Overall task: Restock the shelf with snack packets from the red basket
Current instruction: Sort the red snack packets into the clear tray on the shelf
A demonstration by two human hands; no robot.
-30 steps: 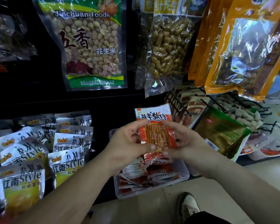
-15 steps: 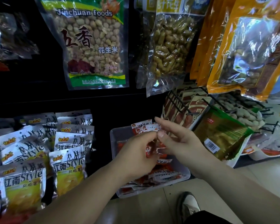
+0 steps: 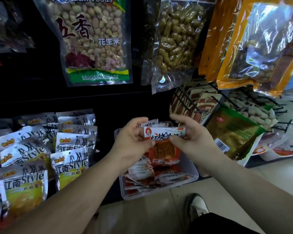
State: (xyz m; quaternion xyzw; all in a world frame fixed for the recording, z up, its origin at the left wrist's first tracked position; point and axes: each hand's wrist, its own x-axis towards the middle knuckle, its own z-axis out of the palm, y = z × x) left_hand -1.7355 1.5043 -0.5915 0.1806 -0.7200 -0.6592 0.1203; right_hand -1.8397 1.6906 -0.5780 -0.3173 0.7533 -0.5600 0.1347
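A red-and-white snack packet [image 3: 164, 142] stands upright between my two hands over a clear plastic bin [image 3: 192, 179] on the bottom shelf. My left hand [image 3: 132, 142] grips its left edge. My right hand [image 3: 191, 141] pinches its right side with thumb and fingers, index finger raised. More red packets [image 3: 152, 176] of the same kind lie piled in the bin, and another stands behind the held one. No red basket is in view.
Silver-and-yellow "Style" packets [image 3: 69, 159] fill the shelf at left. Big bags of peanuts [image 3: 93, 41] and fried snacks [image 3: 174, 41] hang above. Orange bags [image 3: 260, 44] and a green-gold packet [image 3: 232, 132] on wire racks crowd the right. My shoe [image 3: 195, 206] is on the tiled floor.
A second ago both hands held a packet upright. Half a second ago they dipped towards the bin's back. Now a packet is again upright between them, just above the pile.
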